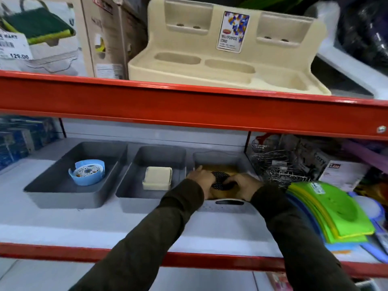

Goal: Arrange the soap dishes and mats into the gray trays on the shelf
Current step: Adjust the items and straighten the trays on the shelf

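Three gray trays stand side by side on the white shelf. The left tray (52,192) holds a blue round soap dish (87,172). The middle tray (130,185) holds a cream square soap dish (157,178). Inside the right tray (228,207) lie yellowish mats (218,168) with a black perforated mat (220,180) on top. My left hand (200,178) and my right hand (243,183) are both inside this tray, fingers closed on the black mat's left and right edges. Dark sleeves hide the tray's front corners.
A red shelf beam (189,106) runs just above the trays. Wire racks (277,164) and a stack of green and blue mats (327,211) sit to the right. A beige multipurpose stand (228,59) and boxes occupy the upper shelf. Blue boxes (19,139) stand at the far left.
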Motion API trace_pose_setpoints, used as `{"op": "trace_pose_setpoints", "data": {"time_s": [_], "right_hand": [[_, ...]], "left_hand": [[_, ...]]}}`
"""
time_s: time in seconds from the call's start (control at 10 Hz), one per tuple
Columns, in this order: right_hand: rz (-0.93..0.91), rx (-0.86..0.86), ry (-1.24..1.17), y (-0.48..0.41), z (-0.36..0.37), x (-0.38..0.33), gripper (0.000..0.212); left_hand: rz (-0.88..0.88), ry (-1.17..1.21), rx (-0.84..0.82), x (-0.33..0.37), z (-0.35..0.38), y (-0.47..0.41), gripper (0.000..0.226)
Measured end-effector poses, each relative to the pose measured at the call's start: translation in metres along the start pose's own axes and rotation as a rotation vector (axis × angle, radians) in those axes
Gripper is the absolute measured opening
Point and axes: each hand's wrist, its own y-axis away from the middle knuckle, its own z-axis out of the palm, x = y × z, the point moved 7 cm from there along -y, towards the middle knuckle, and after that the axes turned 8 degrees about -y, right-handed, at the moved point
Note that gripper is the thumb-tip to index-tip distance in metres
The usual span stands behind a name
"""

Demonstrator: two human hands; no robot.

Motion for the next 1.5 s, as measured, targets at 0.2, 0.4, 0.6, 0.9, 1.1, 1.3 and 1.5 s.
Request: {"op": "trace_pose_setpoints", "data": {"time_s": [0.2,0.4,0.6,0.9,1.1,1.3,1.5], "right_hand": [[-0.147,0.070,0.367,-0.004,-0.009,0.012,0.046],[-0.130,0.036,0.397,-0.005,-0.010,0.008,0.046],[-0.142,0.045,0.318,0.027,-0.015,-0.018,0.041],[-0.145,0.019,0.332,0.071,0.051,-0.052,0.037],[-0.120,0.115,0.411,0.119,0.079,-0.057,0.047],[-0.160,0.264,0.521,0.175,0.094,-0.067,0.044],[-0.090,0.283,0.535,0.199,0.096,-0.066,0.044]], "left_hand": [[0.021,-0.002,0.025,0.007,-0.004,0.002,0.044],[-0.024,0.001,0.008,0.005,-0.004,-0.003,0.048],[-0.122,0.151,0.175,-0.009,-0.029,0.030,0.048],[-0.464,0.219,0.229,-0.049,-0.036,0.133,0.042],[-0.286,0.315,0.149,-0.036,-0.022,0.174,0.033],[-0.214,0.302,0.203,-0.014,-0.019,0.219,0.030],[-0.169,0.252,0.224,-0.004,-0.020,0.240,0.028]]}}
